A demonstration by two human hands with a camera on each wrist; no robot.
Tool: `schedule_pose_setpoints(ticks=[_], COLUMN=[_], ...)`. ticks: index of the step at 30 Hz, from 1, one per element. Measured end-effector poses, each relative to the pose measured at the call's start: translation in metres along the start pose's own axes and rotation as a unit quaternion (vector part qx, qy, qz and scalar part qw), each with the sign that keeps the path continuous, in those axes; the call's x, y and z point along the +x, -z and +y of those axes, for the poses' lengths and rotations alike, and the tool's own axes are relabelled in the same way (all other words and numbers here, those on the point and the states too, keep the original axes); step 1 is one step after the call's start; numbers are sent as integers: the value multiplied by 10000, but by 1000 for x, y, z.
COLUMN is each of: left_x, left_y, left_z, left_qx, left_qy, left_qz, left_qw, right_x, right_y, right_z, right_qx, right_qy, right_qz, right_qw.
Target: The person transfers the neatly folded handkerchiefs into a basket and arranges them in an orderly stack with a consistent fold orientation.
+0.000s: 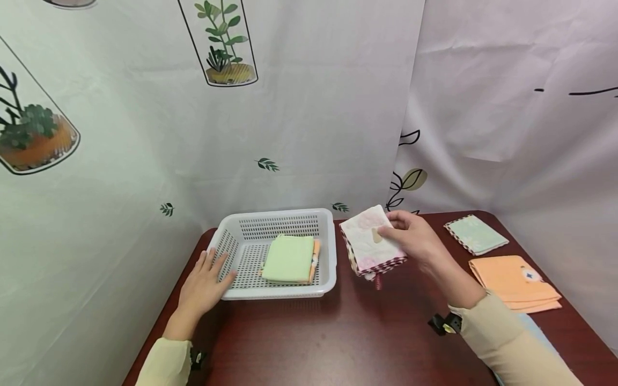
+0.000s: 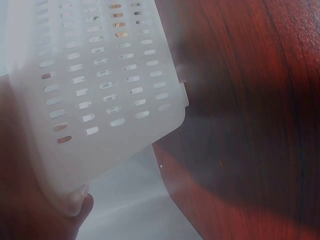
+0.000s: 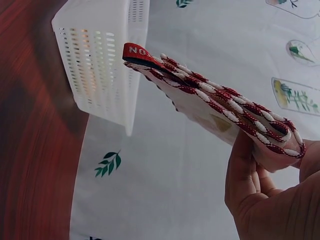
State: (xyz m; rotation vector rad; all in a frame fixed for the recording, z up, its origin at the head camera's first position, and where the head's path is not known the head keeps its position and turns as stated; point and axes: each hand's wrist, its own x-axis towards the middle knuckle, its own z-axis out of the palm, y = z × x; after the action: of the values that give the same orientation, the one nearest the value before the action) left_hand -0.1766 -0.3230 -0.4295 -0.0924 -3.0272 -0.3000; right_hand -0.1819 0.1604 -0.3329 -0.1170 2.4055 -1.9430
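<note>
My right hand pinches a folded white-and-pink washcloth between thumb and fingers, held up just right of the basket. In the right wrist view, the washcloth shows its folded layers edge-on, with a red-and-white trim and a small red tag. The left hand rests with spread fingers on the left rim of a white plastic basket. A light green folded cloth lies inside on top of an orange one, which peeks out at its side.
On the right side of the dark red table lie a pale green folded cloth with checked edging and an orange folded towel. Part of a light blue cloth shows beside the right sleeve. A printed curtain hangs behind.
</note>
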Motion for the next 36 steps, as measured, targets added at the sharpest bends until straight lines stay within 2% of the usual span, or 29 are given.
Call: schedule_pose_setpoints(ticks=[36], left_x=[-1], left_y=[-1], left_z=[0], left_qx=[5], left_qy=[46], left_qz=[37], left_qw=[10000], right_x=[18], right_y=[-34], right_z=[-10], right_qx=[670], right_qy=[-22], right_qz=[3], right_qw=[9977])
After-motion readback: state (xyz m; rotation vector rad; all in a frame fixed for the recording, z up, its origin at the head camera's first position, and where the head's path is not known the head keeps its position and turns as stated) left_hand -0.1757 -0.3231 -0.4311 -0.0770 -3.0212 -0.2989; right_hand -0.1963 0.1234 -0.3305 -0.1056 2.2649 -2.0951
